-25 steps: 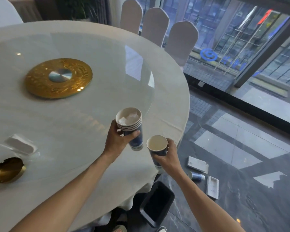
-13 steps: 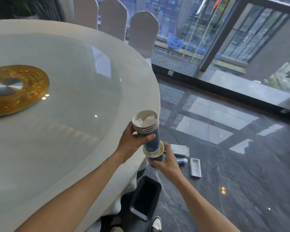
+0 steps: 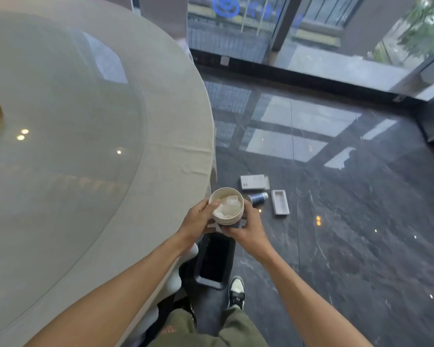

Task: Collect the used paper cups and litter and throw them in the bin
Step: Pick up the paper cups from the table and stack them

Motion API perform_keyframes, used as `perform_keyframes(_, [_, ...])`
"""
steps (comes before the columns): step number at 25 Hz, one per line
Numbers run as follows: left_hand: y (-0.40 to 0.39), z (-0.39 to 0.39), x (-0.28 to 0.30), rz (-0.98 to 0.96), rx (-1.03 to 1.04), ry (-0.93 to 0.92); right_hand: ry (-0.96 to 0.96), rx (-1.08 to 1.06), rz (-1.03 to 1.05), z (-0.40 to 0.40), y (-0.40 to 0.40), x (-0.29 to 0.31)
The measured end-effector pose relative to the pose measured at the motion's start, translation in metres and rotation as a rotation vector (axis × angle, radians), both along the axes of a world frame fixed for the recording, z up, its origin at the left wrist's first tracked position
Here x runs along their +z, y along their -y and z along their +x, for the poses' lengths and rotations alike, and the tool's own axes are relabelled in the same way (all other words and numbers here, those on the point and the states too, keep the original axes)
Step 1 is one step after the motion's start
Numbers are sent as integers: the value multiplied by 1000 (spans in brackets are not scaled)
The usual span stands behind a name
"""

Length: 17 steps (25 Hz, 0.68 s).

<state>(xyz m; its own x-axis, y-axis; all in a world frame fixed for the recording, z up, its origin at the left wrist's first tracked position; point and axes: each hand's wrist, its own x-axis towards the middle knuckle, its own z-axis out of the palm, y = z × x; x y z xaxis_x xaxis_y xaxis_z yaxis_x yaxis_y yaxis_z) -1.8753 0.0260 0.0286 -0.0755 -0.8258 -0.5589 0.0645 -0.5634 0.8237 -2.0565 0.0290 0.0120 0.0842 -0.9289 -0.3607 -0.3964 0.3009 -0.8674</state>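
Here, both hands grip cup stack (image 3: 226,207), labels unreadable

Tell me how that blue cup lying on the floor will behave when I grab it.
The blue cup lies on its side on the glossy floor, so a nudge probably rolls it. It looks like thin paper: likely light and crushable under a firm pinch. Any liquid inside isn't visible.

Cup stack (image 3: 227,209) above bin (image 3: 214,259) — table (image 3: 161,121) left
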Motion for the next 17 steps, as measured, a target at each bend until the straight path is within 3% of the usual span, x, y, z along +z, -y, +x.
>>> perform_keyframes(7, [-25, -29, -97, 183, -89, 156, 67, -24, 451, -25, -23, -71])
perform_keyframes(11, [-42, -49, -159, 270, -53, 253, -11, -170, 493, -29, -38, -123])
perform_keyframes(17, [-69, -70, -257, 421, -49, 411, -37, -194, 625, -29, -62, -225])
